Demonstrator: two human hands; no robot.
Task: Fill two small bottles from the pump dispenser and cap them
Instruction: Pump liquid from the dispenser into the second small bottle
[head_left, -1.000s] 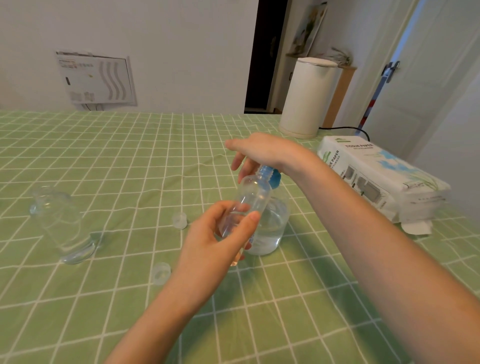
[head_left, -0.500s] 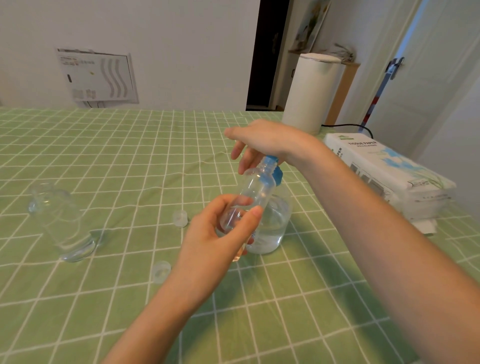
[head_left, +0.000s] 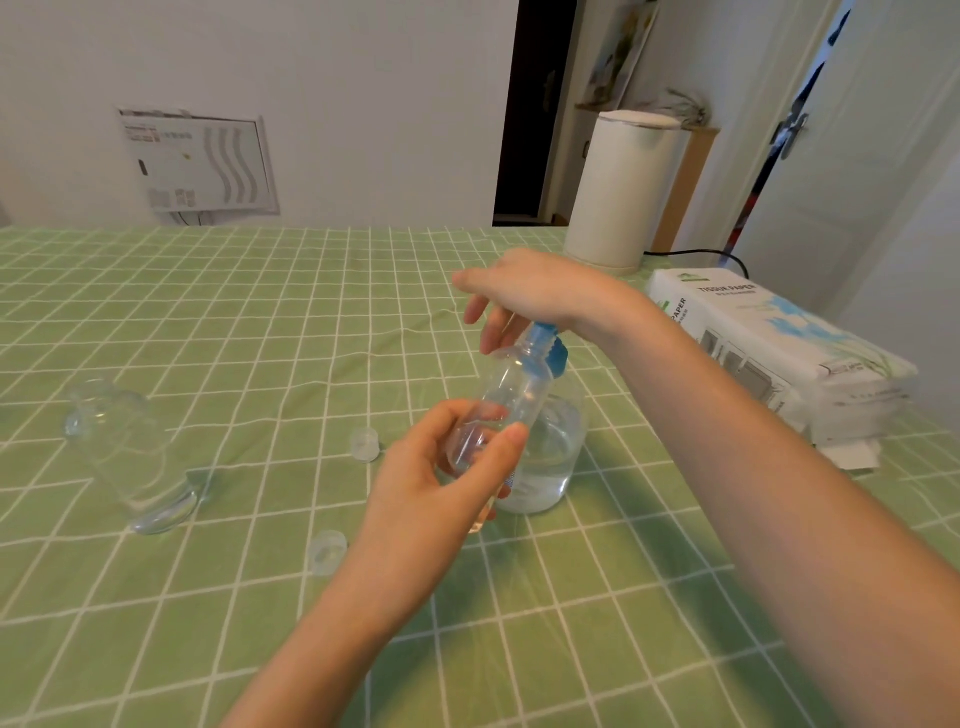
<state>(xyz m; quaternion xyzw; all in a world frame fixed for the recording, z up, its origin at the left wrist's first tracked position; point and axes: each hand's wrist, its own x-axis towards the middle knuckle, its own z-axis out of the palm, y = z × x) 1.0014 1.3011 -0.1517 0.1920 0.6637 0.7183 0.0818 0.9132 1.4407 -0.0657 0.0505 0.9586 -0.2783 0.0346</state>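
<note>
Soft, even daylight, faint shadows on the tablecloth (head_left: 208, 322), wide-angle bending at the edges, slight overall softness.

Tissue pack (head_left: 769, 332): "TISSUE PAPER" on top face; "PAPER" again on end face. Other print illegible.

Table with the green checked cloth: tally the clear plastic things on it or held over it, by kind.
Small clear plastic bottles: 2
Small clear round caps: 2
Clear pump dispenser with blue top: 1
Total: 5
</note>
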